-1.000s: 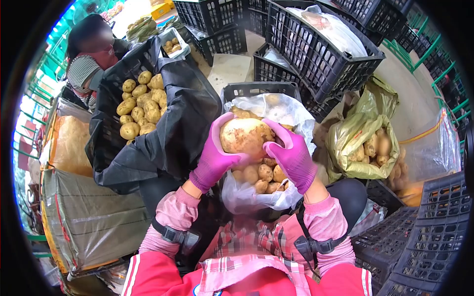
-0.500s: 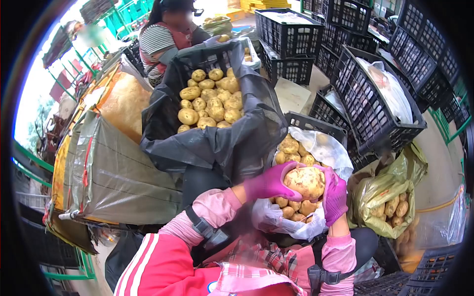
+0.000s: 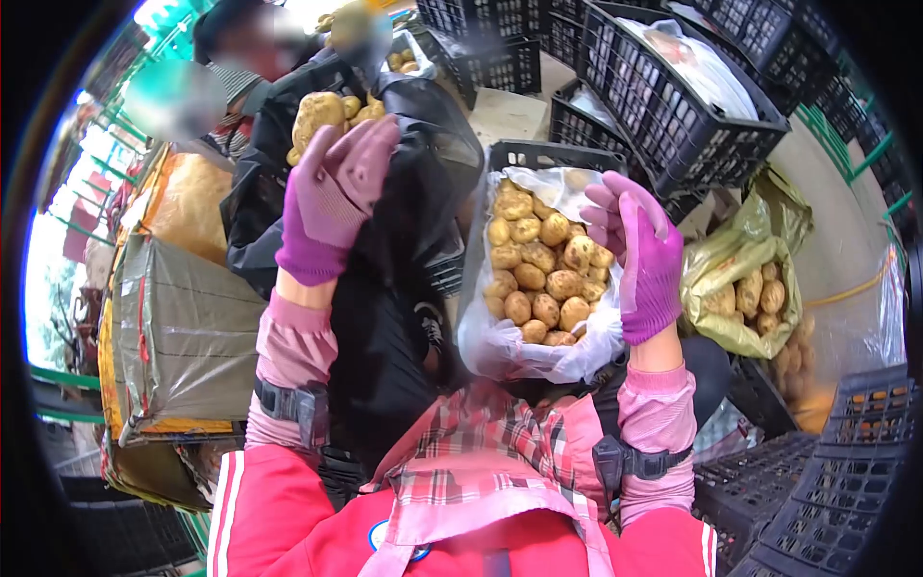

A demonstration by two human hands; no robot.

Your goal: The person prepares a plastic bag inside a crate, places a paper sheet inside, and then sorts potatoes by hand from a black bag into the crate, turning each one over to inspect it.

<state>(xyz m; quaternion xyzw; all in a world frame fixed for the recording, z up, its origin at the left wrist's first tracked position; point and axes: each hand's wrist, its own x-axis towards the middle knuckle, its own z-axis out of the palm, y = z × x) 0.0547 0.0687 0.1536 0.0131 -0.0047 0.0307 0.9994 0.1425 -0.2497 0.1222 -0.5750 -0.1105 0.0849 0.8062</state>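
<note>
Right gloved hand [image 3: 649, 252]: held empty, fingers loosely spread, beside the white-lined crate [image 3: 558, 152].
Small potatoes [image 3: 546, 281]: piled inside that crate.
Left gloved hand [image 3: 335, 197]: opened, fingers extended; contact unclear.
Large potato [image 3: 317, 117]: seen at far left, by the black liner [image 3: 433, 135]; likely firm, weighty, best cupped around its middle.

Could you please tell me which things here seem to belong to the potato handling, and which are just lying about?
In use, it seems:
- left hand, beside a large potato
- right hand, open
- white-lined crate of potatoes
- black-lined crate

Apparently just lying about:
- green sack
- tilted crate
- grey-wrapped bundle
</note>
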